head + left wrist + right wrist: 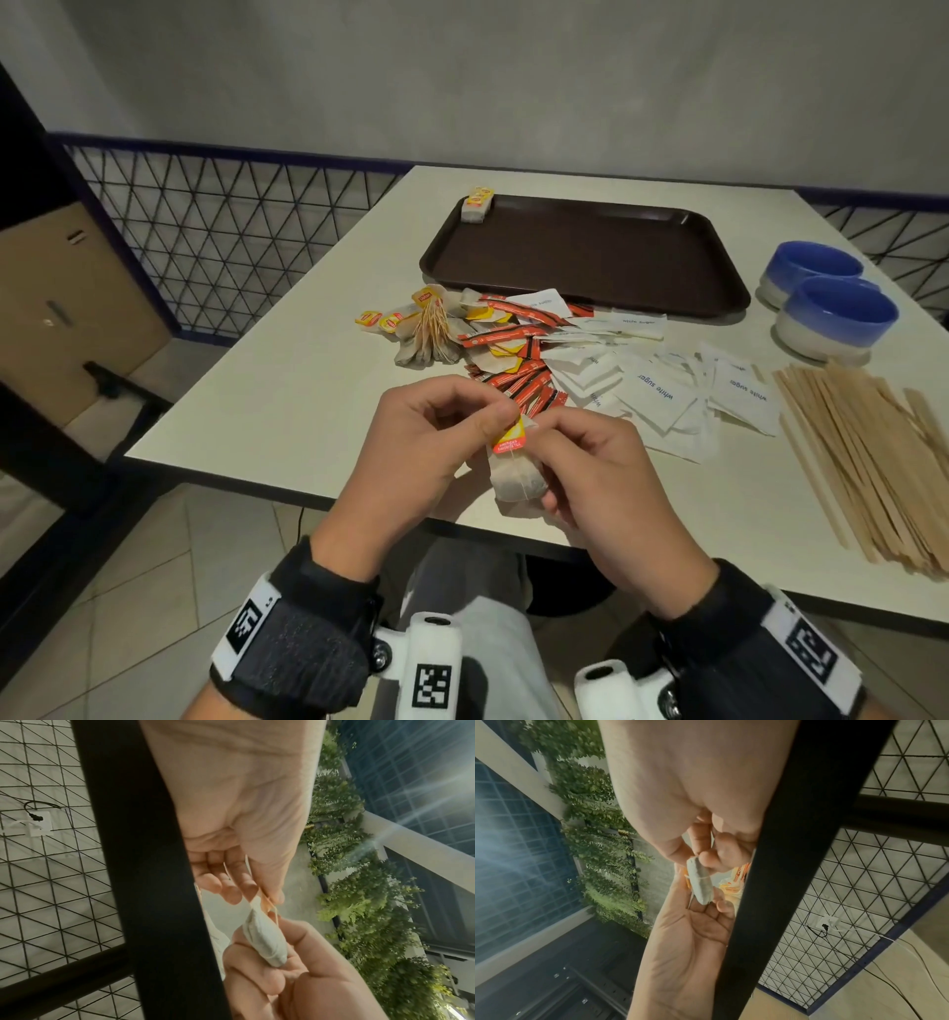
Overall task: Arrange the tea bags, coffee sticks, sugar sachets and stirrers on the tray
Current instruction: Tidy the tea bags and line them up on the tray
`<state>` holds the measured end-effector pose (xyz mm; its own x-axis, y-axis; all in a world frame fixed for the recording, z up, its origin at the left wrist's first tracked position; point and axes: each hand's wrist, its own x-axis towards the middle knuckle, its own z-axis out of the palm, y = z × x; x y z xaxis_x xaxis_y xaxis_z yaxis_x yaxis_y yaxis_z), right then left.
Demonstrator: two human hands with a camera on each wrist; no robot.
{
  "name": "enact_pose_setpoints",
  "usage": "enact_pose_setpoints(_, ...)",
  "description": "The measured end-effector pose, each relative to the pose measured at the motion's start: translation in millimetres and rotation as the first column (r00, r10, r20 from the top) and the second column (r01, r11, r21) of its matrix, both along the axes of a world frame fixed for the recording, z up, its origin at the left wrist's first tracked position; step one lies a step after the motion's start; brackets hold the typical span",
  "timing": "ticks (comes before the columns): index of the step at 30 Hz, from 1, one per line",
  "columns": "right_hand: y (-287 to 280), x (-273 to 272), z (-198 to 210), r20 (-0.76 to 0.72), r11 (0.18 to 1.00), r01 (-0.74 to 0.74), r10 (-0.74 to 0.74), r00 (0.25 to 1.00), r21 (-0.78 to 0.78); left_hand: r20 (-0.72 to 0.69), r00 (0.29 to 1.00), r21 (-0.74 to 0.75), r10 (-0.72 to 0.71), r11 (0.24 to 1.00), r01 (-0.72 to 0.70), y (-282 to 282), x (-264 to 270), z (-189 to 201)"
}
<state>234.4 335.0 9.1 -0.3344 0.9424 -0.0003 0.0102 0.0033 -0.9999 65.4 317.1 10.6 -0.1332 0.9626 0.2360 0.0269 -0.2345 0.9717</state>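
Both hands hold one tea bag [516,480] over the table's near edge. My left hand [436,442] pinches its yellow-red tag [511,437] and string; my right hand [585,473] grips the bag's paper pouch [267,939], which also shows in the right wrist view [700,884]. A brown tray [585,257] lies at the far middle, with a small stack of tea bags [476,205] at its far left corner. Loose tea bags [416,329], red coffee sticks [518,360], white sugar sachets [662,395] and wooden stirrers [862,462] lie in front of the tray.
Two blue-and-white bowls [832,308] stand right of the tray. A black wire mesh fence [215,231] runs along the table's left and far sides. The table's near edge [287,488] lies under my wrists.
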Motion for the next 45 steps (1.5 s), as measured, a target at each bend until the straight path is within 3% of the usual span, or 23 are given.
enact_pose_setpoints(6,2.1,2.3,-1.9,-0.12,0.998,-0.05,0.045,0.992,-0.04,0.008,1.0,-0.003,0.002,1.0,-0.002,-0.6,2.7,-0.2)
enact_pose_setpoints(10,0.5,2.0,0.1,-0.042,0.999,-0.02,0.022,0.999,0.03,0.005,0.999,0.009,0.038,0.999,-0.038,-0.8,2.2,-0.2)
enact_pose_setpoints(15,4.4,3.4,-3.6,-0.133,0.999,-0.013,0.007,0.991,-0.049,0.003,1.0,-0.006,0.002,1.0,-0.002,-1.0,-1.6,1.8)
enact_pose_setpoints(18,4.2,1.5,-2.5,-0.094,0.999,-0.02,0.017,0.995,-0.037,-0.029,0.999,-0.006,-0.021,1.0,0.02,0.9,-4.5,-0.8)
enact_pose_setpoints(20,3.5,1.3,4.6,-0.119,0.997,-0.049,0.043,0.992,-0.052,0.075,0.997,-0.012,0.003,1.0,-0.002,1.7,-8.0,-1.0)
enact_pose_setpoints(22,9.7,3.9,21.7,-0.167,0.998,-0.033,0.023,0.986,-0.057,0.316,0.948,-0.052,0.02,0.999,-0.004,0.4,-12.7,2.3)
enact_pose_setpoints(23,17.4,6.6,33.1,-0.131,1.0,-0.004,0.006,0.991,0.016,0.424,0.906,-0.08,0.011,0.996,0.025,-1.0,-14.7,3.4)
enact_pose_setpoints(25,40.3,10.1,59.4,0.069,0.961,0.007,-0.028,0.997,0.278,0.487,0.873,-0.101,0.001,0.993,0.055,-3.4,-17.9,4.5)
enact_pose_setpoints(27,65.2,7.0,85.3,0.369,0.874,-0.141,-0.046,0.928,0.464,0.472,0.881,-0.112,0.008,0.992,0.052,-3.4,-17.7,5.1)
enact_pose_setpoints(28,75.8,1.8,94.8,0.538,0.833,-0.26,-0.053,0.841,0.489,0.465,0.885,-0.118,0.014,0.992,0.047,-3.4,-16.7,5.9)
enact_pose_setpoints(30,91.2,-13.2,101.7,0.831,0.741,-0.526,-0.077,0.551,0.418,0.463,0.886,-0.126,0.029,0.992,0.033,-3.1,-15.9,6.5)
enact_pose_setpoints(32,101.5,-28.0,96.3,0.952,0.66,-0.695,-0.108,0.287,0.285,0.468,0.883,-0.132,0.038,0.991,0.027,-3.3,-16.1,5.5)
enact_pose_setpoints(34,108.1,-39.2,86.4,0.98,0.615,-0.763,-0.139,0.145,0.2,0.469,0.882,-0.139,0.053,0.99,0.015,-2.8,-17.3,4.1)
enact_pose_setpoints(36,110.0,-45.8,81.1,0.98,0.582,-0.794,-0.18,0.084,0.175,0.457,0.887,-0.146,0.064,0.989,0.004,-2.3,-17.2,4.5)
enact_pose_setpoints(39,111.5,-49.1,76.7,0.97,0.547,-0.815,-0.233,0.072,0.192,0.441,0.895,-0.152,0.07,0.988,-0.003,-2.3,-16.6,5.9)
enact_pose_setpoints(42,113.5,-47.8,70.1,0.96,0.524,-0.821,-0.26,0.1,0.227,0.445,0.893,-0.16,0.074,0.987,-0.002,-2.7,-18.1,5.8)
enact_pose_setpoints(45,116.0,-42.5,68.0,0.961,0.562,-0.781,-0.203,0.189,0.273,0.455,0.887,-0.151,0.076,0.989,-0.008,-2.1,-18.4,5.6)
